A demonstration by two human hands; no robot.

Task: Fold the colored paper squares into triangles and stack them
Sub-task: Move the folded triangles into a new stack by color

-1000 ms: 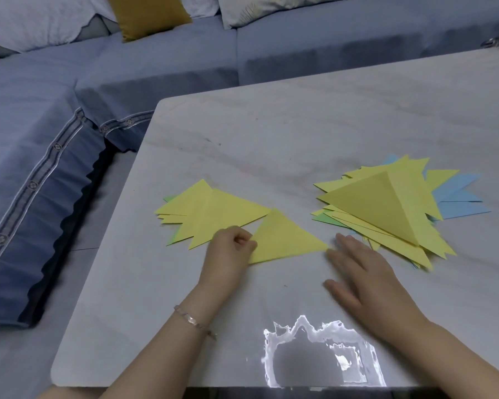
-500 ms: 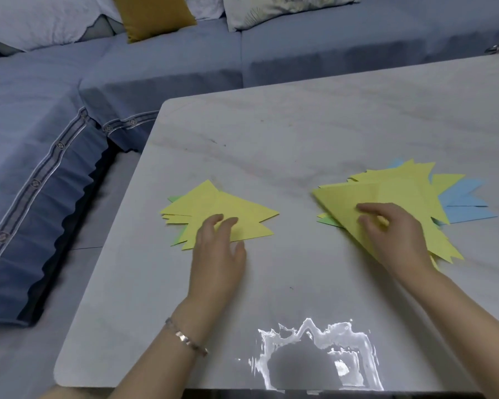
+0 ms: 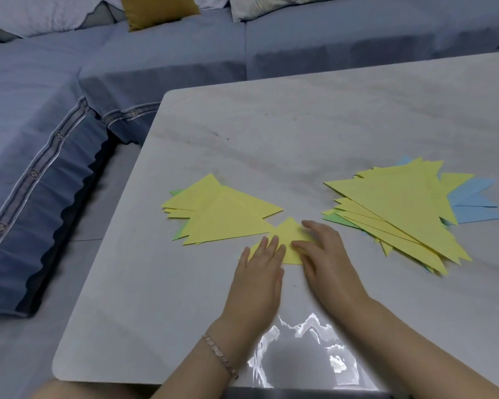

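A small yellow paper (image 3: 289, 232) lies on the table between two piles, showing as a triangle with its tip pointing away from me. My left hand (image 3: 259, 273) lies flat with its fingertips on the paper's left part. My right hand (image 3: 327, 256) presses on its right part, thumb and fingers spread over it. To the left sits the stack of folded yellow triangles (image 3: 222, 216), with green edges peeking out beneath. To the right spreads the larger pile of yellow, green and blue papers (image 3: 401, 214).
The pale marble table (image 3: 300, 133) has a rounded left corner and a glossy glare patch near my wrists. A blue sofa (image 3: 55, 110) with cushions wraps around its far and left sides. A bracelet is on my left wrist.
My left hand left the left stack and my right hand left the right pile. Both now meet in the middle on a yellow paper brought over from the right pile.
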